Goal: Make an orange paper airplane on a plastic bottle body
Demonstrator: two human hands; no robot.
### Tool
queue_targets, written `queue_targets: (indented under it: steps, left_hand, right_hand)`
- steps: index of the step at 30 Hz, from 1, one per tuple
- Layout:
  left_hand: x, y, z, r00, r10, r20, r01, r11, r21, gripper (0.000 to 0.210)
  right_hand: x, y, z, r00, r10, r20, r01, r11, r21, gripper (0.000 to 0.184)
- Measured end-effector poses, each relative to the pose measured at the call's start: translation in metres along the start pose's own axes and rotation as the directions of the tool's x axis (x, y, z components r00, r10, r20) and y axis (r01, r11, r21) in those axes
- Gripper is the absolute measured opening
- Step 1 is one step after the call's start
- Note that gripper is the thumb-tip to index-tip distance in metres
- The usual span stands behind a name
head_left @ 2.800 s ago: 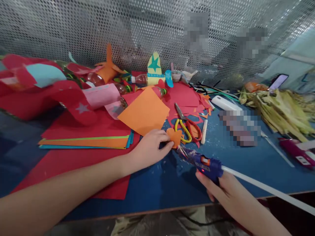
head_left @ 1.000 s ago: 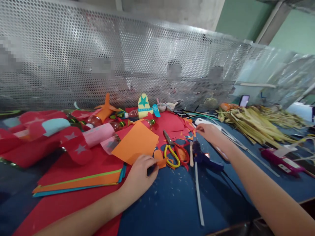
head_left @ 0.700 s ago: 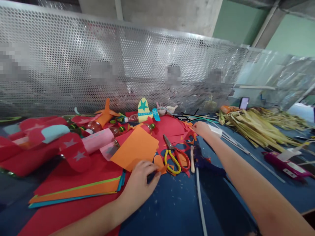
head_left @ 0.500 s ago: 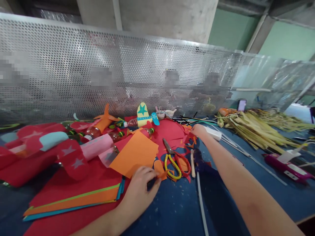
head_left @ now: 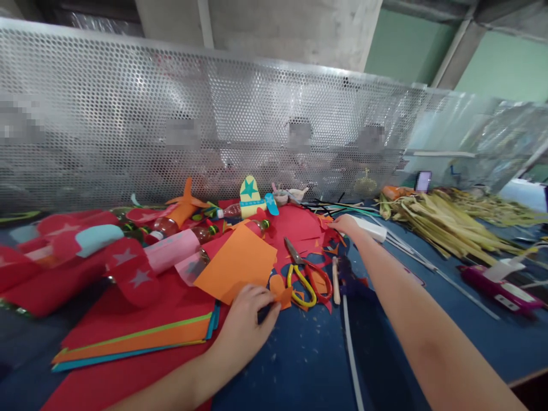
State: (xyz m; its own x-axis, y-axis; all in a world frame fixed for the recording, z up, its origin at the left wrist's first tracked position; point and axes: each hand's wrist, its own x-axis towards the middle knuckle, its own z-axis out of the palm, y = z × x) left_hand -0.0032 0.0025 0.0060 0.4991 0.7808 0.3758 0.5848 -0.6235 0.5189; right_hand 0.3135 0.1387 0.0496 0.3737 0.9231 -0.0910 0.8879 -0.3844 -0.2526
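My left hand (head_left: 248, 317) is closed, thumb and fingers pinching the edge of a small cut piece of orange paper (head_left: 281, 292). Just beyond its knuckles lies a larger orange sheet (head_left: 242, 262). My right hand (head_left: 346, 224) reaches far forward, its fingertips together at small orange paper scraps (head_left: 325, 220) beside red paper (head_left: 295, 222); what it grips is hidden. Between the hands lie scissors (head_left: 305, 268) with one yellow and one red handle, resting partly open on red and orange offcuts.
Stacked coloured sheets (head_left: 141, 342) lie at left, below paper-wrapped bottles (head_left: 171, 251). A glue gun (head_left: 353, 285) is near my right forearm. At right are dried husks (head_left: 445, 228) and a purple power strip (head_left: 499, 291). A perforated metal screen (head_left: 257, 125) runs behind.
My right hand has shifted slightly left among the scraps. My left hand keeps its pinch on the orange piece. The view has moved a little.
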Motion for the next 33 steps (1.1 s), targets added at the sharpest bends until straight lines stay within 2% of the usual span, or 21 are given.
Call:
queue_targets:
  steps: [5,12,21,28,33]
  left_hand:
    - [-0.001,0.001,0.000,1.000,-0.006,-0.006,0.006,1.000,0.001,0.022]
    - [0.000,-0.001,0.000,1.000,-0.001,0.020,0.002,1.000,-0.018,0.027]
    - [0.001,0.001,-0.003,0.999,0.012,0.030,-0.012,1.000,-0.001,0.031]
    - [0.001,-0.001,-0.001,0.998,0.001,0.063,-0.001,1.000,0.006,0.032]
    - [0.000,0.000,0.000,0.997,-0.011,0.076,0.012,1.000,-0.003,0.033]
  right_hand:
    - [0.003,-0.007,0.003,0.999,-0.030,-0.042,0.034,0.995,0.093,0.027]
    - [-0.002,0.007,-0.009,0.998,-0.010,-0.065,0.027,0.963,0.270,0.032]
    - [-0.012,0.016,-0.008,0.995,0.048,-0.093,0.010,0.837,0.547,0.031]
    - [-0.011,0.013,-0.001,0.965,0.109,-0.237,0.055,0.804,0.592,0.030]
    - [0.003,0.007,0.007,0.938,0.130,-0.321,0.138,0.710,0.690,0.032]
